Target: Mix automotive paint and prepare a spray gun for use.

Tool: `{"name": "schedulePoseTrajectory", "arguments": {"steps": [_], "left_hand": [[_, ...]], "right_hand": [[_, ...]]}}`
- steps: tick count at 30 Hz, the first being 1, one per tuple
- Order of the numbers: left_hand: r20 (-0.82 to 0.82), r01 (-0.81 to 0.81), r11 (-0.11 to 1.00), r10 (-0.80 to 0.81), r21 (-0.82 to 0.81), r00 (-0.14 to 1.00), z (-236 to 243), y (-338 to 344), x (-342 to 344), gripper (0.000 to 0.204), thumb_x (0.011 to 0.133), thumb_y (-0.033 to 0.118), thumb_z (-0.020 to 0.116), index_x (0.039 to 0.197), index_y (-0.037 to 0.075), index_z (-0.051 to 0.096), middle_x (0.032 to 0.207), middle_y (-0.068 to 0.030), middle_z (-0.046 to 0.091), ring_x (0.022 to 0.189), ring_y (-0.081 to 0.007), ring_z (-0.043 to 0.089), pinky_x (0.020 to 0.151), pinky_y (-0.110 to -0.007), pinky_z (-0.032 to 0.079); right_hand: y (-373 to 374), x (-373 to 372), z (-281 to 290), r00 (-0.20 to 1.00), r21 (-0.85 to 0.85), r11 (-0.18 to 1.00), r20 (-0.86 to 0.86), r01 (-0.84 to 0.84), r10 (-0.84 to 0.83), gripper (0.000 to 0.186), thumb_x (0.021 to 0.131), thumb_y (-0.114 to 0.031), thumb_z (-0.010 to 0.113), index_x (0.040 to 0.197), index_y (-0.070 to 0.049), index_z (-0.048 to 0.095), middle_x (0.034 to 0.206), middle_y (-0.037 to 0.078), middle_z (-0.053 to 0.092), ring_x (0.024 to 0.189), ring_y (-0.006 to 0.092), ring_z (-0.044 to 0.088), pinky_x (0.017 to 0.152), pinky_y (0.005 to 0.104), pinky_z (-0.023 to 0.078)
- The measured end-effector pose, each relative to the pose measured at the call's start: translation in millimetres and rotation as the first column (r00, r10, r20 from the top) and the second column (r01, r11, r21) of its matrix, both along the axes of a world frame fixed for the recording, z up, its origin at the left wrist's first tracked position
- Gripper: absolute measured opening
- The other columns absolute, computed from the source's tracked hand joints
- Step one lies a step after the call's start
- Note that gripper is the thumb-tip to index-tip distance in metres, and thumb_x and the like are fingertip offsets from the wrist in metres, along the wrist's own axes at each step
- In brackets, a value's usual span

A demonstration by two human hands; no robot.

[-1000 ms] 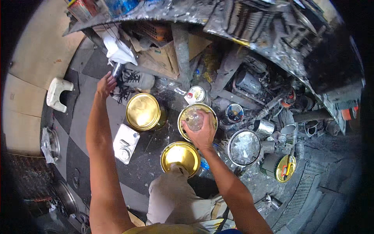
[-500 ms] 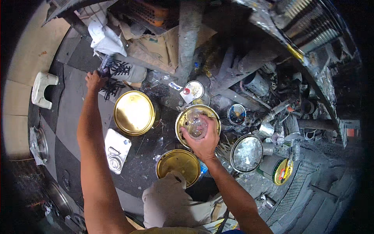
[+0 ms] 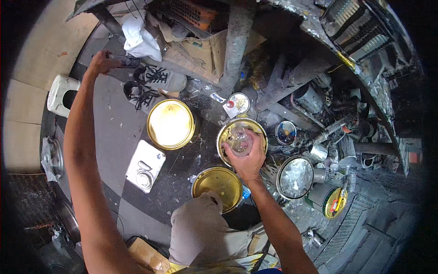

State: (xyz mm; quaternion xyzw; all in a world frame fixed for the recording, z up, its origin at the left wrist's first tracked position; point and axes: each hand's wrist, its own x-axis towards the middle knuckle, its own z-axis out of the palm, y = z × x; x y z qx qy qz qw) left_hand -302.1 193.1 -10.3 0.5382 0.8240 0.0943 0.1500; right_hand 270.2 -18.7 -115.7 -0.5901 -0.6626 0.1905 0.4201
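Observation:
My left hand (image 3: 101,64) is closed on a dark cylindrical object (image 3: 124,61) at the upper left, near a hanging white cloth (image 3: 139,39) and a pair of grey lace-up shoes (image 3: 169,80). My right hand (image 3: 247,162) grips a clear plastic cup (image 3: 240,141) over an open pail (image 3: 226,127) with a yellowish inside. To that pail's left stands a gold-lidded can (image 3: 168,122); another gold lid (image 3: 214,187) lies by my knee. A silver rectangular can (image 3: 141,171) is on the dark checkered floor at left.
A white stool (image 3: 59,96) stands at left. At right are a silver-lidded can (image 3: 294,178), a green can (image 3: 333,201), a small paint-stained can (image 3: 285,132) and jumbled metal containers. A grimy workbench leg (image 3: 235,50), cardboard (image 3: 200,55) and an orange crate (image 3: 194,11) are at the top.
My left hand has risen up and leftward with the dark object, away from the shoes. My right hand still holds the cup over the pail. The view has shifted slightly.

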Motion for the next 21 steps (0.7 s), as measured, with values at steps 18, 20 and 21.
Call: {"name": "schedulePoseTrajectory", "arguments": {"steps": [18,20,21], "left_hand": [[0.467,-0.185,0.961,0.070,0.204,0.881,-2,74,101,0.074,0.073,0.030,0.090,0.131,0.002,0.052,0.075,-0.0060,0.065,0.049,-0.0150,0.053,0.042,-0.033,0.039],[0.423,-0.223,0.949,0.112,0.222,0.899,-8,77,80,0.042,0.079,0.028,0.087,0.107,0.001,0.070,0.062,-0.0035,0.059,0.041,-0.0133,0.047,0.038,-0.033,0.032],[0.375,-0.221,0.954,0.134,0.201,0.917,-9,73,77,0.034,0.080,0.029,0.085,0.096,0.001,0.072,0.060,-0.0028,0.057,0.041,-0.0127,0.047,0.038,-0.033,0.032]], "right_hand": [[-6,2,-1,1.000,-0.051,0.999,-0.007,0.003,-0.003,0.065,0.070,-0.031,0.092,0.120,-0.006,0.059,0.111,0.016,0.062,0.102,0.0371,0.065,0.087,0.0469,0.054],[-3,-7,2,1.000,-0.009,1.000,-0.016,-0.011,0.011,0.065,0.070,-0.032,0.092,0.120,-0.006,0.059,0.111,0.016,0.061,0.102,0.0372,0.065,0.087,0.0470,0.053],[-6,-8,2,1.000,0.016,1.000,-0.009,-0.023,0.023,0.066,0.070,-0.033,0.092,0.120,-0.006,0.059,0.110,0.016,0.061,0.102,0.0373,0.065,0.087,0.0471,0.053]]}}
